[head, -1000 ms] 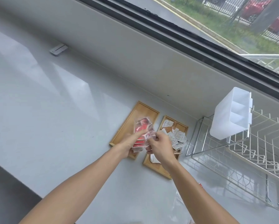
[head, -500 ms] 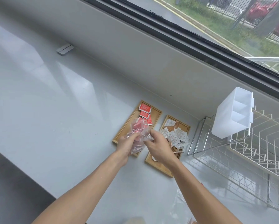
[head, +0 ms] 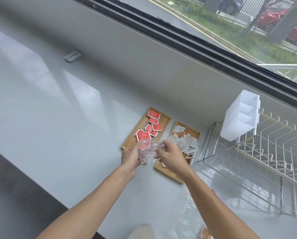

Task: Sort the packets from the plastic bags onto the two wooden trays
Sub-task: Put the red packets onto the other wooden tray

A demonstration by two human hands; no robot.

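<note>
Two wooden trays lie side by side on the grey counter. The left tray (head: 166, 120) holds several red packets (head: 152, 128). The right tray (head: 168, 173) holds several white and brown packets (head: 187, 141). Both hands hold a crumpled clear plastic bag (head: 147, 150) over the near end of the left tray. My left hand (head: 129, 156) grips its left side and my right hand (head: 170, 155) pinches its right side. The bag looks almost empty, with a faint red tint inside.
A white wire dish rack (head: 258, 163) stands to the right, with a white plastic divided holder (head: 239, 118) hung on its corner. Another clear plastic bag (head: 192, 214) with packets lies near the front under my right forearm. A wall and window run behind.
The red packets have dropped out of the bag onto the left tray. The bag is now crumpled and nearly empty, and both hands have lowered toward the tray's near end.
</note>
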